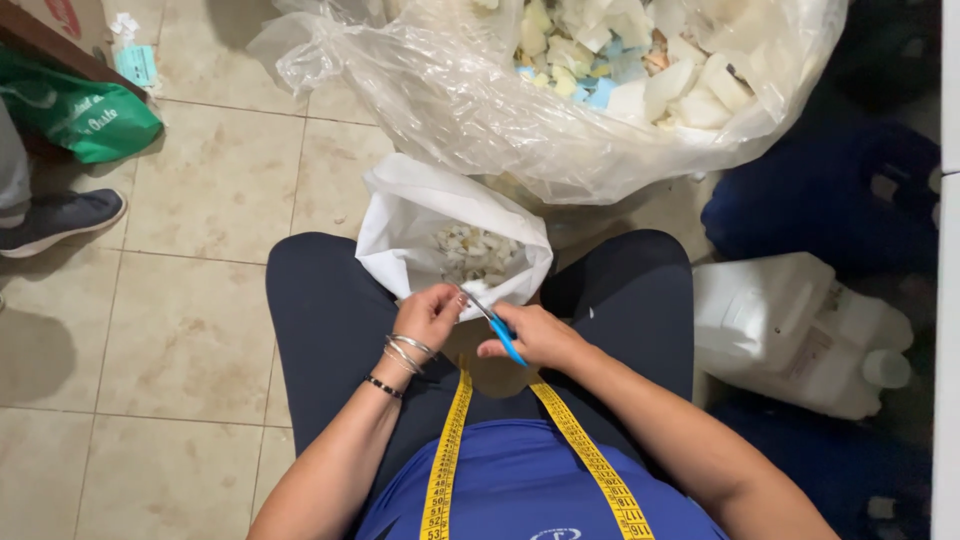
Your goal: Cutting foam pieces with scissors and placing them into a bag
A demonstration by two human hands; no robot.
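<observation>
Head view: my right hand (535, 338) grips blue-handled scissors (497, 325), blades pointing far-left. My left hand (430, 315) pinches a small pale scrap, hidden in my fingers, over the white bag (400, 215) of cut bits between my knees. I judge the scrap light, soft, best held by its edge.

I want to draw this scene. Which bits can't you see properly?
Head view, the only one:
- What the left hand pinches: too small, covered by fingers.
- Scissors: handles buried in the right hand.
- White bag: bottom hidden between the knees.
- Big clear bag: top cut off by the edge.
</observation>
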